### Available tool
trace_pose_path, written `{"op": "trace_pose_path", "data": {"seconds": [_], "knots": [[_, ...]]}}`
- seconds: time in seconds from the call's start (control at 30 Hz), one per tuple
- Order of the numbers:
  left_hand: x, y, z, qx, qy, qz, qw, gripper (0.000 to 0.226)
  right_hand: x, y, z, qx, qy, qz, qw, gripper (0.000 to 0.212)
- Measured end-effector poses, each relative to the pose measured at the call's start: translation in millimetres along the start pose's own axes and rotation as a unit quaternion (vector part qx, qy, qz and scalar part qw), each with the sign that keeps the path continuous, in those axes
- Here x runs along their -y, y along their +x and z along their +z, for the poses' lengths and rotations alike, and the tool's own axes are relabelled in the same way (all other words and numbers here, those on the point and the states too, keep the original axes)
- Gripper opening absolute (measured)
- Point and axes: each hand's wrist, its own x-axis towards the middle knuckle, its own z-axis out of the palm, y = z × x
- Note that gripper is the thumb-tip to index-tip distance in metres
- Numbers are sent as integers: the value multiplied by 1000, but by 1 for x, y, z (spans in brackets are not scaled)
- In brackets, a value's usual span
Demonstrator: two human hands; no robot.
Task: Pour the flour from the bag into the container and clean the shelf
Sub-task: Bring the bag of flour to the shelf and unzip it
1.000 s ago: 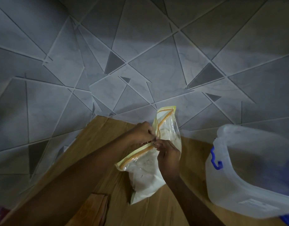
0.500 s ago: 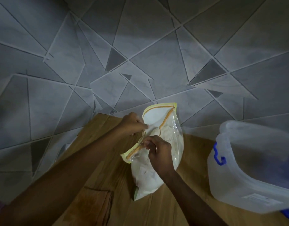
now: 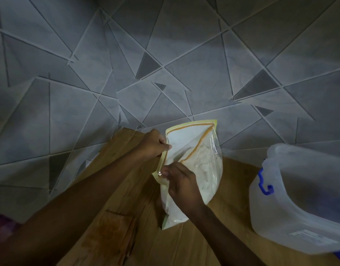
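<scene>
A clear zip bag of white flour [image 3: 205, 169] with a yellow-orange seal stands on the wooden shelf [image 3: 232, 217]. Its mouth gapes wide at the top. My left hand [image 3: 153, 144] pinches the far lip of the bag on the left side. My right hand [image 3: 180, 181] pinches the near lip lower down and covers part of the bag's front. A translucent plastic container [image 3: 303, 198] with a blue latch [image 3: 265, 184] stands open to the right, apart from the bag.
A grey tiled wall [image 3: 165, 64] with a triangle pattern rises right behind the shelf. The shelf's left edge runs diagonally past my left forearm. A darker stained patch [image 3: 111, 233] marks the wood near the front left.
The two hands have pulled the zip seal apart, and the bag's mouth has gone from nearly closed to wide. The bag now stands more upright.
</scene>
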Motion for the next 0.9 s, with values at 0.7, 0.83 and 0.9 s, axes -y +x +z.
{"op": "trace_pose_path", "data": {"seconds": [0.7,0.83,0.9], "knots": [[-3,-90,0,35,13,58,998,35,-89,125,-34,323,-264,-8,909,112],[-7,-98,1,35,55,59,996,41,-86,147,-22,362,-253,-50,896,96],[-10,-102,-1,46,70,38,996,21,-87,151,-19,324,-234,-41,916,68]]}}
